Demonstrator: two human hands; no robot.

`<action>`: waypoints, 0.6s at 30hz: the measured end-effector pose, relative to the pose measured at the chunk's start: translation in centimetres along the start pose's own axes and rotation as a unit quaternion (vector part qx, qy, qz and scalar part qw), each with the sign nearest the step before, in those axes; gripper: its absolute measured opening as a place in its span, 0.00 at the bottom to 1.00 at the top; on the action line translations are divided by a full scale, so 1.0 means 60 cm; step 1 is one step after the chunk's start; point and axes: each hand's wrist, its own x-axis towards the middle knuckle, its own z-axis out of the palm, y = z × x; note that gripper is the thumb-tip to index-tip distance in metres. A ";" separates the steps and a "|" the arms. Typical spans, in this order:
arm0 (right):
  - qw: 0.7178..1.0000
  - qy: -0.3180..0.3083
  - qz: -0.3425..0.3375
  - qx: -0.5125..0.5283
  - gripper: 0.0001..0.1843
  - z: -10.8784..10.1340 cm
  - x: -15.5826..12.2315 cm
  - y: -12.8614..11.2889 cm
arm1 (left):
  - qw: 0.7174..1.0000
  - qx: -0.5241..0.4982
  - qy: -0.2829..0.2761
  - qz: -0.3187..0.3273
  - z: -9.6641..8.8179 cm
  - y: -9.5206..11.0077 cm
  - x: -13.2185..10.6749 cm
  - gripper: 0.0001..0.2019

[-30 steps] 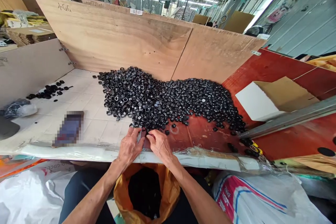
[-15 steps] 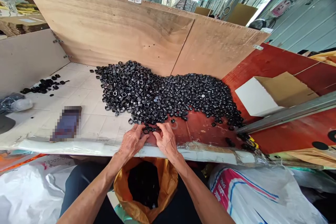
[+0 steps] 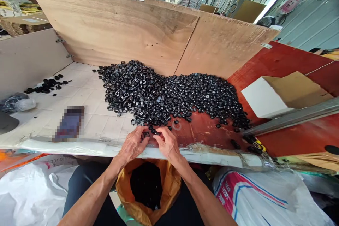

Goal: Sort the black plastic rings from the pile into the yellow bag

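A big heap of small black plastic rings and caps (image 3: 169, 95) lies across the table in front of the plywood back wall. At the heap's near edge my left hand (image 3: 132, 143) and my right hand (image 3: 166, 143) meet, fingers curled. Between the fingertips sit a few small black pieces (image 3: 149, 134), pinched by both hands. Below the table edge, between my arms, an orange bag (image 3: 169, 183) stands open with black parts inside.
A phone (image 3: 69, 123) lies left of my hands. A small group of black parts (image 3: 47, 85) sits at the far left. A cardboard box (image 3: 280, 93) and a metal bar (image 3: 291, 116) are on the right. White sacks (image 3: 265, 197) stand below the table.
Both hands have shifted slightly forward to the heap's edge and drawn closer together on a few black pieces. The camera view has tilted a little.
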 end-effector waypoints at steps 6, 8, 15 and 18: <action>0.976 -0.013 0.085 0.199 0.11 -0.003 0.006 -0.023 | 0.973 -0.222 -0.008 -0.060 -0.017 0.005 0.005 0.10; 0.967 -0.018 0.104 0.232 0.14 0.007 0.005 -0.033 | 0.942 -0.320 -0.032 -0.100 -0.018 0.005 0.005 0.11; 0.958 0.004 0.140 0.252 0.11 0.032 0.003 -0.048 | 0.916 -0.384 -0.037 -0.114 -0.023 0.005 0.005 0.15; 0.958 0.021 0.140 0.250 0.12 0.033 0.003 -0.049 | 0.911 -0.397 -0.041 -0.109 -0.022 0.005 0.005 0.14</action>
